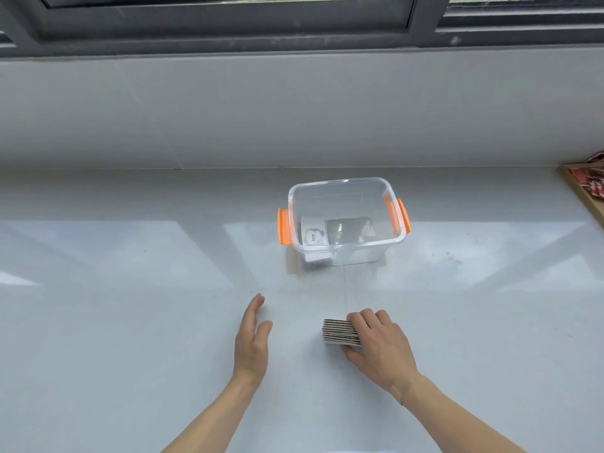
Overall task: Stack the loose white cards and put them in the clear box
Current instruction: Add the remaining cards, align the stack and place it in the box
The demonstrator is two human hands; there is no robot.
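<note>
right hand (376,346): fingers clamp card stack (338,331) | left hand (251,341): fingers spread, empty | clear box (346,253) beyond the fingers | tip: square edges, lift level, lower gently

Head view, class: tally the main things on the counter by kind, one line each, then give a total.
Clear box: 1
Orange latches: 2
Stack of cards, in the right hand grip: 1
Cards lying inside the box: at least 2
Total: at least 6
</note>
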